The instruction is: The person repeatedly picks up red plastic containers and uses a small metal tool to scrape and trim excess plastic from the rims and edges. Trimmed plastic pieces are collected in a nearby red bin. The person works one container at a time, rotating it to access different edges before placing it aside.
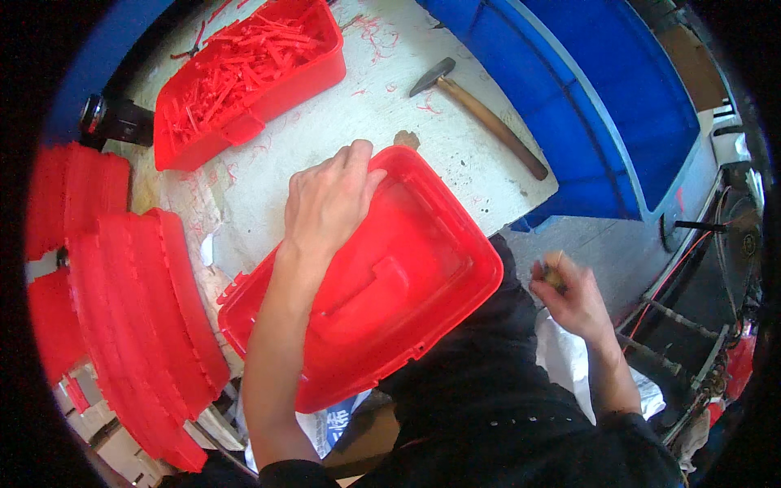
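Observation:
A shallow red plastic tub (399,244) lies tilted across the near edge of the white tabletop and over my lap, its hollow side up. My left hand (329,195) is closed over its far rim, the forearm crossing above the tub's left part. Right of the tub, apart from it, my right hand (573,297) is held in the air beside my dark clothing. Its fingers are curled round a small yellowish thing, mostly hidden, whose kind I cannot make out.
A red bin (252,126) full of thin red plastic trimmings stands at the far left of the white table (480,191). A wooden-handled hammer (488,122) lies there too. Nested red tubs (150,309) are stacked at left. Large blue crates (586,106) stand at right.

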Tool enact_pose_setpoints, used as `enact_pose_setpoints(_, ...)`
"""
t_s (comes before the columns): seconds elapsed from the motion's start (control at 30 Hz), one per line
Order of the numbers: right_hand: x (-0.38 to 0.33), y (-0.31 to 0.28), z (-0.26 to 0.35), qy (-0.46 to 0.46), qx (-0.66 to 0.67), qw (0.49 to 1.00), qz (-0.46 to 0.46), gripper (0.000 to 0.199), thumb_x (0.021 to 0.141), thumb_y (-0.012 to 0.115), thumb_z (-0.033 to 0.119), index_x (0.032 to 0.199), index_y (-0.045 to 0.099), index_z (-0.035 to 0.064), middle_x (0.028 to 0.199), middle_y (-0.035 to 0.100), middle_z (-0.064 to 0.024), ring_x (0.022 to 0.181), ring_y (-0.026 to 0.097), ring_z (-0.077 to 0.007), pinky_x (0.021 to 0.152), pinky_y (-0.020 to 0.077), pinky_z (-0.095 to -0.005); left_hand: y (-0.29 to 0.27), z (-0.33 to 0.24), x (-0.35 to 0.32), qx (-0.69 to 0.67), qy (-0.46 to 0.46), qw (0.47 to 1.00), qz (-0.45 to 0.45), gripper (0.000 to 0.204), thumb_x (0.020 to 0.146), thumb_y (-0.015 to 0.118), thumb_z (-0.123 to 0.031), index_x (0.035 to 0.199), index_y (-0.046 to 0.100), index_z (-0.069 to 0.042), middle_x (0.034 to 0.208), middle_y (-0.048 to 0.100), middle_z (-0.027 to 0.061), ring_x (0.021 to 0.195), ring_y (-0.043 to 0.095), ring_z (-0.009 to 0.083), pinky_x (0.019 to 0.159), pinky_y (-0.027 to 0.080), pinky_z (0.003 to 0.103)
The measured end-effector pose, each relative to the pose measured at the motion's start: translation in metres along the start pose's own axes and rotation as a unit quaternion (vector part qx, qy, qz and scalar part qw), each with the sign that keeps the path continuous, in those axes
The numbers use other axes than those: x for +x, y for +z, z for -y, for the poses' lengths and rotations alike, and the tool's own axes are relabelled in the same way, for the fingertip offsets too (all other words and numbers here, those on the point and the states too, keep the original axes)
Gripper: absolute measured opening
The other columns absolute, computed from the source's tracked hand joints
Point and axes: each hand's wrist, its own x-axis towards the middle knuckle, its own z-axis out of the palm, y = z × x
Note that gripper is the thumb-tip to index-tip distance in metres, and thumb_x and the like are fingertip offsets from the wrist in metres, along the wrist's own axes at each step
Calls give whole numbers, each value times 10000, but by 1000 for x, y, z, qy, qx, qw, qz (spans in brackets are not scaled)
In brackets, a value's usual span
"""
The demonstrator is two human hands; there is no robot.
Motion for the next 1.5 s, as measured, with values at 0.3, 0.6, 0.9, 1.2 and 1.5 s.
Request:
enact_pose_setpoints(0.3,72,3,20,-30,118,959,-257,140,931,665,86,1042,596,35,766,617,-23,648,525,-88,559,443,-287,-84,36,-3,-74,-285,947,131,404,886,709,-336,1072,689,22,848,708,227,787,689,426,702,538,455)
enact_pose_setpoints(0.6,94,28,15,-46,282,957,49,213,992,569,110,1183,579,18,827,612,-73,752,588,-160,688,480,-303,-233,-33,-120,-24,-251,877,-409,408,912,597,33,1318,577,8,1237,642,148,1107,637,243,960,507,369)
enact_pose_setpoints(0.9,176,22,-3,8,597,801,30,364,1054,481,249,1350,565,55,1014,636,-57,960,609,-176,895,496,-325,-29,-174,-110,183,31,923,-336,468,880,593,-236,1327,661,-116,1367,569,180,1342,474,300,1191,251,527)
enact_pose_setpoints(1.2,217,9,-36,-98,12,987,-130,314,1045,517,241,1215,611,-6,1054,649,-99,977,571,-180,884,463,-310,-20,-96,-250,-178,-137,943,-245,107,656,653,-159,754,682,-130,820,641,53,829,641,272,691,528,443)
enact_pose_setpoints(1.5,264,44,25,-188,-29,973,-132,331,1026,545,241,1215,632,-16,987,683,-140,909,610,-174,860,485,-318,-14,72,-599,76,-595,706,377,187,846,590,-164,902,715,-37,880,704,180,823,697,360,704,537,512)
